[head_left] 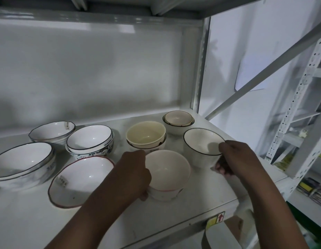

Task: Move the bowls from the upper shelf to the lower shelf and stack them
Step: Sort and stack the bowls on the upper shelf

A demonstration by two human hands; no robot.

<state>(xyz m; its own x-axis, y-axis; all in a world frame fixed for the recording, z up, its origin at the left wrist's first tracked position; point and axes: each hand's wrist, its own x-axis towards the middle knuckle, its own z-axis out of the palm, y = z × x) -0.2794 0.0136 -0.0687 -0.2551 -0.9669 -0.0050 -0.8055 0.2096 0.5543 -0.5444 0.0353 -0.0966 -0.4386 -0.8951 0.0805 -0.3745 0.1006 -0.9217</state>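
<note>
Head view, inspector A: Left hand (132, 174) grips red-rimmed bowl (167, 174) at its 9 o'clock wall, on the shelf (201, 200).

Inspector B: Right hand (235, 157) pinches black-rimmed bowl (201, 142) at 3 o'clock; other bowls stand toward 10 o'clock.

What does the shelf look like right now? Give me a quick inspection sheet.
Surface: white shelf, bowls spread across it.
Job's things: red-rimmed small bowl; black-rimmed bowl; cream bowl nested in another; several more bowls on the left.
Clutter: nothing seen.
Grippers: left hand grips the red-rimmed small bowl; right hand grips the black-rimmed bowl.
Cables: nothing seen.
Surroundings: second white rack at right.
</note>
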